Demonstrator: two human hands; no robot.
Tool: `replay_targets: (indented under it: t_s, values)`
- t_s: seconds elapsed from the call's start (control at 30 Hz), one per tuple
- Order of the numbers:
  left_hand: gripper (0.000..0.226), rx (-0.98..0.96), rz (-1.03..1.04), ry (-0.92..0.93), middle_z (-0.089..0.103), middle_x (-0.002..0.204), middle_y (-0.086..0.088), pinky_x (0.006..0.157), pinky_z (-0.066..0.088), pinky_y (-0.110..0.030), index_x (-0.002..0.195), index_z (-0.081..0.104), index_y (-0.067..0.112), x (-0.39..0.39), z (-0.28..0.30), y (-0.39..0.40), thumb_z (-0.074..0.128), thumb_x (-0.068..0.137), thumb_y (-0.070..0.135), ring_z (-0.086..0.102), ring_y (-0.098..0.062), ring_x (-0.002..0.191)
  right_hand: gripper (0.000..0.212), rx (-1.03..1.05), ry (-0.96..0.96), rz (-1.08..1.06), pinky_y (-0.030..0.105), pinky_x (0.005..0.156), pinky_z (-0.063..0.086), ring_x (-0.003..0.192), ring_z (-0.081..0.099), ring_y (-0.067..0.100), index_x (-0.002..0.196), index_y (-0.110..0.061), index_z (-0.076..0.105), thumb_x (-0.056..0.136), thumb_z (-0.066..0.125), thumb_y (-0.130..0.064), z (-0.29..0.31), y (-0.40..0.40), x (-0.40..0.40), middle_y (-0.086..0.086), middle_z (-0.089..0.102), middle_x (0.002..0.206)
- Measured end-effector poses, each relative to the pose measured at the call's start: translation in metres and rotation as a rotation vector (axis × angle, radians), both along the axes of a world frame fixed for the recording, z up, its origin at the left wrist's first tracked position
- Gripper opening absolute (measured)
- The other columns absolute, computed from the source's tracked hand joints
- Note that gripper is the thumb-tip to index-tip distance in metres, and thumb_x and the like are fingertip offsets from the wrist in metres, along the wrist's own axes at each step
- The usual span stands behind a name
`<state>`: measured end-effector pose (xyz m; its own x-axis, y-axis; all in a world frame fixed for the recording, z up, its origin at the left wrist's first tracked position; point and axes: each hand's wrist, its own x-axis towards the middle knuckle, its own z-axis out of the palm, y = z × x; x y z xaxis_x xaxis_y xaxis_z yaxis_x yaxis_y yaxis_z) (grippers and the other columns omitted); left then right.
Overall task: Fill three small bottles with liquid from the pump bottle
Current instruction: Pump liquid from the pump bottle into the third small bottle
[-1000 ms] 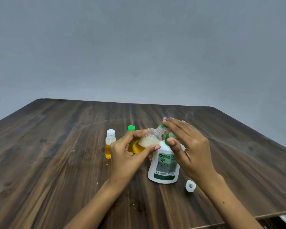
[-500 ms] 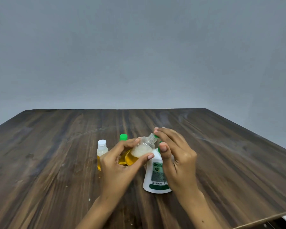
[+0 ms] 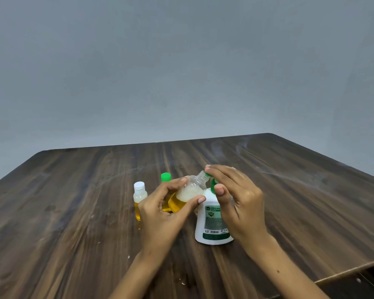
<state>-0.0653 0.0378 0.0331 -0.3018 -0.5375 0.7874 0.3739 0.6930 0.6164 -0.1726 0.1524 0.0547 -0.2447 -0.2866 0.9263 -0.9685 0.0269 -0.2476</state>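
Small clear plastic bottle (image 3: 187, 196), uncapped, part full of amber liquid under a band of pale foam, held tilted with its threaded neck up against the green spout of the pump. Tilted that way, probably, so that the mouth meets the nozzle and each squirt lands inside rather than on the wood. Gripped by the left hand (image 3: 162, 212): fingers curled round the far side of the body, thumb (image 3: 200, 199) pressed along the near side, a firm narrow clasp on the bottle.

Directly right of that thumb, the white pump bottle with green label and green pump head (image 3: 212, 223), upright on the table. Over its top, the right hand (image 3: 239, 201): fingers nearly straight and laid flat across the pump head, fingertips (image 3: 208, 169) just past the small bottle's mouth, thumb (image 3: 219, 189) down beside the green collar. Holding nothing; resting on the pump, likely to press it. Whether the head is pushed down cannot be told, being hidden beneath the fingers.

Left of the left knuckles, a small clear bottle with a white cap (image 3: 139, 200), filled with amber liquid, standing closed. Beyond the left fingers, a green cap (image 3: 165, 177) of another small bottle, the body mostly hidden behind the hand.

Beneath everything, a dark wood-grain table (image 3: 73, 212), with a plain grey wall (image 3: 181, 72) behind.

By the look of it: two bottles filled and capped, the third midway.
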Motion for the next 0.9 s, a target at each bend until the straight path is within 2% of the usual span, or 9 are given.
replay_targets:
  t_s: [0.17, 0.33, 0.47, 0.57, 0.67, 0.9]
  values:
    - [0.040, 0.010, -0.001, -0.012, 0.074, 0.098, 0.006, 0.083, 0.056, -0.022, 0.099, 0.072, 0.007, 0.001, 0.000, 0.000, 0.089, 0.064, 0.020, 0.070, -0.006, 0.097, 0.072, 0.010, 0.048, 0.011, 0.040, 0.096, 0.048, 0.111, 0.061, 0.013, 0.110, -0.007, 0.071, 0.100, 0.022, -0.058, 0.010, 0.000, 0.001, 0.002, 0.068, 0.116]
    - [0.040, 0.003, -0.005, -0.015, 0.074, 0.099, 0.007, 0.083, 0.056, -0.021, 0.100, 0.072, 0.008, 0.001, 0.000, -0.001, 0.088, 0.065, 0.022, 0.069, -0.006, 0.097, 0.072, 0.005, 0.064, -0.025, 0.041, 0.090, 0.051, 0.106, 0.063, 0.014, 0.108, -0.006, 0.072, 0.100, 0.022, -0.057, 0.004, -0.002, -0.001, 0.002, 0.070, 0.112]
    - [0.039, -0.001, -0.008, -0.002, 0.074, 0.099, 0.006, 0.083, 0.055, -0.020, 0.099, 0.072, 0.006, 0.001, -0.001, -0.001, 0.088, 0.065, 0.019, 0.070, -0.005, 0.097, 0.073, 0.027, 0.065, -0.021, 0.041, 0.095, 0.048, 0.110, 0.062, 0.015, 0.110, -0.006, 0.071, 0.099, 0.022, -0.059, 0.003, 0.000, -0.001, 0.003, 0.068, 0.116]
    - [0.041, 0.018, -0.023, -0.001, 0.074, 0.099, 0.005, 0.084, 0.056, -0.023, 0.099, 0.071, 0.007, 0.001, -0.001, -0.001, 0.087, 0.066, 0.025, 0.070, -0.006, 0.098, 0.074, 0.083, 0.125, -0.037, 0.038, 0.102, 0.043, 0.118, 0.058, 0.017, 0.113, -0.006, 0.070, 0.099, 0.022, -0.060, 0.012, 0.001, -0.002, 0.005, 0.066, 0.121]
    - [0.043, 0.011, -0.032, -0.001, 0.073, 0.101, 0.005, 0.084, 0.057, -0.025, 0.100, 0.071, 0.007, 0.001, -0.001, -0.001, 0.083, 0.068, 0.032, 0.070, -0.008, 0.099, 0.073, 0.143, 0.170, -0.056, 0.038, 0.102, 0.044, 0.120, 0.057, 0.019, 0.115, -0.005, 0.069, 0.098, 0.026, -0.061, 0.012, 0.003, -0.006, 0.007, 0.064, 0.124]
    - [0.038, -0.017, -0.005, 0.006, 0.073, 0.099, 0.005, 0.084, 0.056, -0.022, 0.098, 0.071, 0.007, 0.001, -0.002, -0.002, 0.087, 0.066, 0.021, 0.070, -0.007, 0.098, 0.077, 0.201, 0.184, -0.026, 0.036, 0.103, 0.043, 0.122, 0.055, 0.019, 0.118, -0.005, 0.067, 0.097, 0.022, -0.063, 0.023, 0.012, -0.007, 0.007, 0.062, 0.127]
